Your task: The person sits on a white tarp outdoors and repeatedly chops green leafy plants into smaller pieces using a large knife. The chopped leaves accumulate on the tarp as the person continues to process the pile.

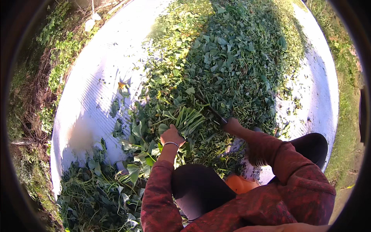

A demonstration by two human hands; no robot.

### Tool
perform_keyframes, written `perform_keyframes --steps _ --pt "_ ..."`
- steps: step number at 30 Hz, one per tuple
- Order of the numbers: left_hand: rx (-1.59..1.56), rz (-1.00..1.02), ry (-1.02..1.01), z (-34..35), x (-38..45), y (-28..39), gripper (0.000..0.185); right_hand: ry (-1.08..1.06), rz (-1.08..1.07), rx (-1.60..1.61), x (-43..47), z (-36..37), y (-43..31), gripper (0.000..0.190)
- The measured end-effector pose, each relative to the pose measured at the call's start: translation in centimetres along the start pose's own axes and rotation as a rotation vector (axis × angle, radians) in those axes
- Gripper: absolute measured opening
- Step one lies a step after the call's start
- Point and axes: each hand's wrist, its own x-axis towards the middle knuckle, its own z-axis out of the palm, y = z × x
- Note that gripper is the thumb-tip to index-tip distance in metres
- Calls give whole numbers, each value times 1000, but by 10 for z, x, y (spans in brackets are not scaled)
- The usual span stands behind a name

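Observation:
My left hand [173,136], with a band at the wrist, grips a bundle of leafy green stems [189,120]. The cut ends of the stems point up and to the right. In my right hand [232,126] is the handle of a long-bladed knife [210,108], its dark blade slanting up and left just past the stem ends. Whether the blade touches the stems I cannot tell. Beyond both hands spreads a wide heap of chopped leaves and stems [234,66], partly in shadow. The fingers of my right hand are mostly hidden.
A white woven sheet [95,90] lies beneath the greenery. Uncut leafy vines [95,194] are piled at the lower left. Something orange [242,184] sits between my knees. Grass [347,116] borders the sheet on the right, and weeds with dry stalks [34,101] on the left.

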Motion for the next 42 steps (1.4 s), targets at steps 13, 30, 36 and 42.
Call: perform_keyframes --steps 13,30,36,42 --pt "-26 10 10 3 2 -3 56 385 -712 763 -61 -82 -141 19" --pt "-53 9 39 16 14 -10 63 300 -863 1035 -39 -70 -136 14" --pt "-54 0 55 15 12 -12 59 -70 19 75 6 27 8 25" --pt "-98 -5 32 14 12 -11 62 85 -255 133 -28 -71 -80 36"
